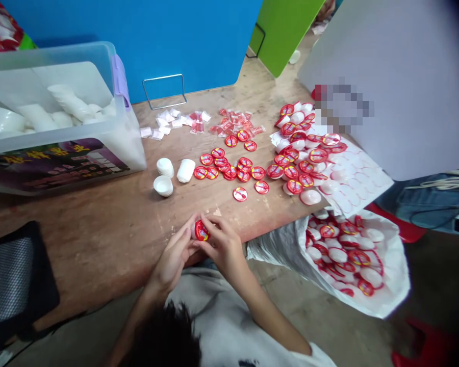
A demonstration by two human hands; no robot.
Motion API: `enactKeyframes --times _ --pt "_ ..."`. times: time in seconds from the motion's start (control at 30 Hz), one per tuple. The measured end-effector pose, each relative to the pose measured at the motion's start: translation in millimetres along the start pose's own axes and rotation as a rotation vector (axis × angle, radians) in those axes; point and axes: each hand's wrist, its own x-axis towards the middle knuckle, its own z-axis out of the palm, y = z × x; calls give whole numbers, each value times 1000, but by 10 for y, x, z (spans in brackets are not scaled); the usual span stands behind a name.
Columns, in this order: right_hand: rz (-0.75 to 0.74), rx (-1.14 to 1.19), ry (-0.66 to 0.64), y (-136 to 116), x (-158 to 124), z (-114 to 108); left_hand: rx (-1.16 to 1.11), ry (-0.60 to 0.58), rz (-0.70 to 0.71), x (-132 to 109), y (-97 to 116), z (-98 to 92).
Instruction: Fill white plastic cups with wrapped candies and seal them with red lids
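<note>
My left hand [173, 256] and my right hand [224, 245] meet above the table's near edge, both fingers pressed on a small white cup with a round red-and-yellow lid [201, 230]. Most of that cup is hidden by my fingers. Further up the wooden table [99, 229], loose red-and-yellow round lids [240, 194] lie scattered, out of reach of my fingertips. Three plain white cups [163, 186] stand to the left of them. Small clear sachets [164, 120] and red sachets [233, 125] lie in two heaps beyond.
A clear plastic bin [57, 109] of stacked white cups stands at the far left. Lidded cups sit on a white marked sheet [354, 176] at right. An open white bag [348, 255] of lidded cups hangs off the table edge. A blue panel [137, 35] and a wire stand [164, 92] stand behind.
</note>
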Motion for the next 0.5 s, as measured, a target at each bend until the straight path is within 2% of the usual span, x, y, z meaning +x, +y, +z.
enactKeyframes --times 0.17,0.33,0.4,0.5 --pt "-37 -69 -36 -113 -61 18 79 58 58 -18 15 6" --pt "-24 80 -82 -203 -79 -52 73 108 133 -46 25 27" --pt "26 177 -46 -229 -96 -48 110 131 172 -67 32 57" --pt "153 304 95 -268 -133 16 206 171 191 -111 19 125"
